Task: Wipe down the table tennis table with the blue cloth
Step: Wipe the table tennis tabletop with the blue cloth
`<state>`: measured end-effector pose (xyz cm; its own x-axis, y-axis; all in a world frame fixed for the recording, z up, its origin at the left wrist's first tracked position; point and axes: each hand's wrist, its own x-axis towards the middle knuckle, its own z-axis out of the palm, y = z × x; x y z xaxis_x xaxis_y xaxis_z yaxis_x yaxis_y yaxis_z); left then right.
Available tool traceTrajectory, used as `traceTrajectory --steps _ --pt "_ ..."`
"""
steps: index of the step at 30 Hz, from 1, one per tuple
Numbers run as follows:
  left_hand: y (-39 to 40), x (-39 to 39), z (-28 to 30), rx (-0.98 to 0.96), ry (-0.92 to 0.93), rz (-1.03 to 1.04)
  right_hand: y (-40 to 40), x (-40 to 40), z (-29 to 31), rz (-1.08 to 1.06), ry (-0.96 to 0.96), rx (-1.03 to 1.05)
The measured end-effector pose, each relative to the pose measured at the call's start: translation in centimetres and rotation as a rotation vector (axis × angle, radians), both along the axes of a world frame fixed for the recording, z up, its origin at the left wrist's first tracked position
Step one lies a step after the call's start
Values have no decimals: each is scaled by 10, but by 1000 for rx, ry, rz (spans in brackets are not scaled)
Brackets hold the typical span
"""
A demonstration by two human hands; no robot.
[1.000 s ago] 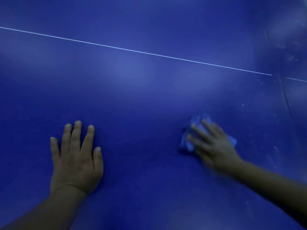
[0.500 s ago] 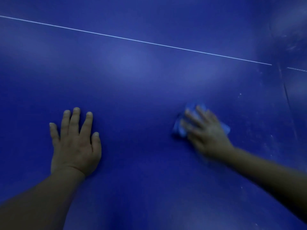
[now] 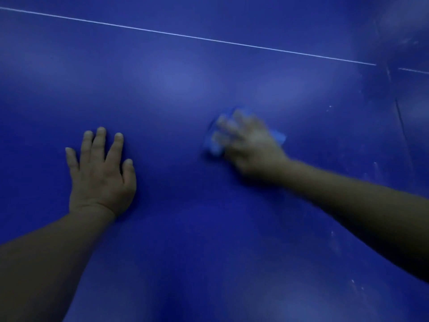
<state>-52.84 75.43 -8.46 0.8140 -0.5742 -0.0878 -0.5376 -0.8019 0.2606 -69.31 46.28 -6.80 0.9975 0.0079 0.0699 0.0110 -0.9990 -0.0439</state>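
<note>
Blue cloth (image 3: 214,145) — small, light blue, crumpled, lying flat on the table tennis table (image 3: 176,80) just right of the frame's centre, mostly covered by the right hand (image 3: 249,145); its edges show at about 9 o'clock of that hand, beside the fingertips, and at about 3 o'clock, behind the knuckles. Right hand: palm down on the cloth, fingers spread and laid over it, pressing it to the surface; heavily blurred, so whether any finger curls round the fabric cannot be told. Left hand (image 3: 101,176): at about 8 o'clock of the cloth and well apart from it, palm flat on the bare table, fingers straight and splayed, holding nothing. Table: dark blue, dimly lit, with a thin white line (image 3: 185,36) running across the far part from 10 o'clock toward 3 o'clock — pale specks and smears (image 3: 332,235) lie on the surface toward the right edge.
</note>
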Motion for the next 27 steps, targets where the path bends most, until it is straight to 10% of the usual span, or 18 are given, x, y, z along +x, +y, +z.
traceTrajectory --steps 6,13,21,27 --pt "1 1 -2 2 -20 -1 12 -96 9 353 183 17" --pt "0 -2 2 27 -26 -8 -50 -89 8 -540 8 -35" --pt "2 -3 -4 63 -86 -23 56 -224 0 167 202 -31" --pt "17 -23 1 62 -37 -62 19 -147 4 -769 -12 46"
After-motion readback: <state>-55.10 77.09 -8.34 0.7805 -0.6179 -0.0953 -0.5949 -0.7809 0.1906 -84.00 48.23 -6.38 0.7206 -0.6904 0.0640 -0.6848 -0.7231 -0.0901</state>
